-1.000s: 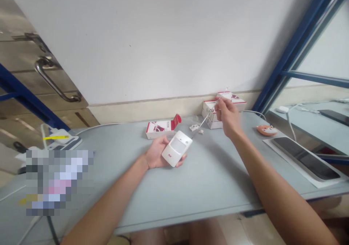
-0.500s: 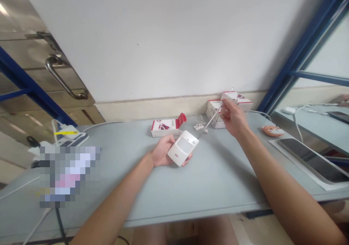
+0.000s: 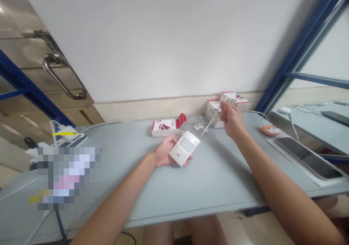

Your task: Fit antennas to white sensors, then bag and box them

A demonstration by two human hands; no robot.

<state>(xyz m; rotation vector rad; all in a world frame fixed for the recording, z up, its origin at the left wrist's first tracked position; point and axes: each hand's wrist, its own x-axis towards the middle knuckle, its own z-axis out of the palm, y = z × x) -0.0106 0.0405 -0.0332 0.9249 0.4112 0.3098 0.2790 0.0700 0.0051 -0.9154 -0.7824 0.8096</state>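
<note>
My left hand cradles a white plastic motion sensor, its fingers curled under the casing. A thin metal rod, possibly an antenna, runs up and to the right from the sensor's top corner. My right hand pinches this rod between thumb and fingers, well above the sensor. Several small white parts lie on the table just beyond the sensor. Behind them stand white and red cardboard boxes, one stacked against another, and an opened box sits to their left.
The pale blue-grey table has a wall behind it. On the right lie an orange fox-shaped object and a phone on a white sheet. A cable runs along the back. A pixelated patch hides the left area.
The view has shifted slightly. The sensor has turned a little clockwise in my left hand, and my right hand has moved slightly closer to the boxes with the rod.
</note>
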